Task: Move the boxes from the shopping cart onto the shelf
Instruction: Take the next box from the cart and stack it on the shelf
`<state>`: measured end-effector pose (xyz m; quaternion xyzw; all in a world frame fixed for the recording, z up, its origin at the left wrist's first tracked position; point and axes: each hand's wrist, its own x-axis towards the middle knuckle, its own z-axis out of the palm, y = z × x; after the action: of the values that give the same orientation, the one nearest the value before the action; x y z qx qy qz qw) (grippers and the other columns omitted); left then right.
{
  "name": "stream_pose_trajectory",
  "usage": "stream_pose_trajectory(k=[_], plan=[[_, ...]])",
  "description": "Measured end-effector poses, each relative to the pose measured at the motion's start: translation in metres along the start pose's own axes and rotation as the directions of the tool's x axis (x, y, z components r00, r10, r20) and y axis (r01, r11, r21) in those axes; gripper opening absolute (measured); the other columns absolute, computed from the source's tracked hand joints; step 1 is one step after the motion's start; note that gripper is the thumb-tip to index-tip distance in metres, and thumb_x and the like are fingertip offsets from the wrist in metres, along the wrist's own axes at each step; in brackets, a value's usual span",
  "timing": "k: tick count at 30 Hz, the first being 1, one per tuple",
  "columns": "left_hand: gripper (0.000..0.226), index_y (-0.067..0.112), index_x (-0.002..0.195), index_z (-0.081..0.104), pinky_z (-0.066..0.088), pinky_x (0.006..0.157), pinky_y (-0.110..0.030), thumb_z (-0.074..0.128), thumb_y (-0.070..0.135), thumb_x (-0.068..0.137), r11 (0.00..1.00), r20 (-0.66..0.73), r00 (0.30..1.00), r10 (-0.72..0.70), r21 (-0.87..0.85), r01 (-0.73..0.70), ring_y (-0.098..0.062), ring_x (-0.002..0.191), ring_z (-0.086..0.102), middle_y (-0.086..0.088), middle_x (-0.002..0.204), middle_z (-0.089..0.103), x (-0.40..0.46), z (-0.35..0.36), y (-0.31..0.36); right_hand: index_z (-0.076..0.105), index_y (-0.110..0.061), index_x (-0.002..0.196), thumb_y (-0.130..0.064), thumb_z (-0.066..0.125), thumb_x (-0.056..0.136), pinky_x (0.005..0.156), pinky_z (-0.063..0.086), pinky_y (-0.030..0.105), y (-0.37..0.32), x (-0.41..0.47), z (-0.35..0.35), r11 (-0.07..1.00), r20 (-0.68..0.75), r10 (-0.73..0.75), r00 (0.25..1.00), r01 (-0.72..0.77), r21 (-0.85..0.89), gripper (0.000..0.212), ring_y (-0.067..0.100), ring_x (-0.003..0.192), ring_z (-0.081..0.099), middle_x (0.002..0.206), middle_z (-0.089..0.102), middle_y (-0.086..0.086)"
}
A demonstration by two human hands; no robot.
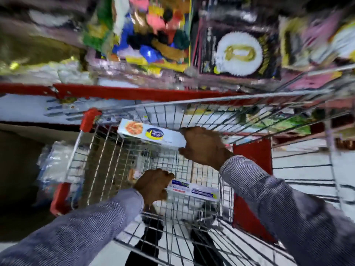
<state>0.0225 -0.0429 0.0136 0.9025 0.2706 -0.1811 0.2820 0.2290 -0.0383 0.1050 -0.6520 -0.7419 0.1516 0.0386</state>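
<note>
I look down into a wire shopping cart (123,162) with red corner guards. My right hand (203,146) grips the right end of a long white box (149,134) with a pizza picture and a blue logo, held above the cart's far side. Lower in the cart, my left hand (153,184) is closed on the left end of a second long white box (194,190) with blue labels. The shelf (119,92) with a red front edge runs across just beyond the cart. The picture is blurred by motion.
Colourful party goods (151,33) and a black pack with a gold "0" (238,52) hang above the shelf. Plastic-wrapped packs (55,166) sit left of the cart. A second wire cart (307,169) stands to the right. Tiled floor lies below.
</note>
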Motion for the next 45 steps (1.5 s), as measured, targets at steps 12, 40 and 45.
stream_pose_trajectory(k=[12,40,45], plan=[[0.061,0.033,0.117,0.065,0.058,0.075,-0.031,0.062,0.052,0.06,0.994,-0.664,0.747,0.001,0.084,0.073,-0.023,0.091,0.071,0.003,0.105,0.076,-0.121,-0.29,0.086,0.055,-0.018,0.119,-0.04,0.062,0.081,0.075,0.05,0.038,-0.067,0.02,-0.321,0.983,-0.277,-0.141,0.951,0.1,-0.157,0.045,0.033,0.1,0.063,0.11,0.067,0.011],[0.056,0.037,0.115,0.066,0.054,0.081,-0.028,0.069,0.053,0.061,0.978,-0.781,0.612,0.128,0.203,0.053,-0.012,0.093,0.066,0.012,0.106,0.074,-0.113,-0.555,0.133,0.058,-0.005,0.122,-0.026,0.065,0.089,0.098,0.038,0.033,-0.011,0.119,-0.499,0.989,-0.353,0.037,0.935,-0.084,-0.118,0.04,0.033,0.12,0.047,0.127,0.052,0.02],[0.053,0.04,0.112,0.067,0.054,0.077,-0.027,0.07,0.051,0.06,0.981,-0.786,0.61,0.106,0.183,0.065,-0.01,0.088,0.068,0.013,0.099,0.076,-0.11,-0.558,0.13,0.065,-0.007,0.102,-0.026,0.072,0.082,0.09,0.049,0.036,-0.005,0.122,-0.501,0.977,-0.424,0.029,0.905,-0.116,-0.179,0.028,0.033,0.108,0.057,0.117,0.058,0.015]])
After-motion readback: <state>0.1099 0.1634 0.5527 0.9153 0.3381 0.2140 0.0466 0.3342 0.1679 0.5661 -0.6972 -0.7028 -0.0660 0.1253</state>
